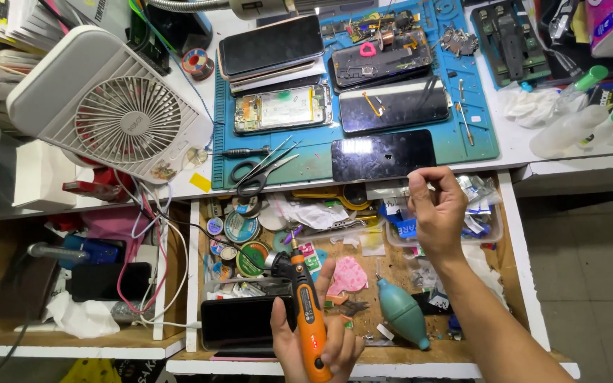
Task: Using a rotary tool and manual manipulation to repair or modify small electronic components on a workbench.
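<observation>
Your left hand (313,340) has its grip tight around the orange rotary tool (308,312). The tool stands almost straight up, with its small tip pointing away from you, over the open drawer (191,284). Your right hand (438,213) is up near the front edge of the table (519,142), with its fingertips pinched together. I cannot tell if something tiny is between them; it is too small to see.

Here is what could go wrong. If that pinch does hold a tiny part and it slips, the part could fall into the messy drawer, among the tape rolls (241,228) and little bags, and be very hard to find.

The tool's tip is near a thin black wire (235,237) and some paper bits. If the tip spins there, it could catch them.

The dark phone (241,323) lies just beside your left hand, and the teal air blower (402,312) is close too. A bump could knock them.

The black phone screen (383,154) sits at the table's front edge, right by your right hand. A push could send it down into the drawer.
</observation>
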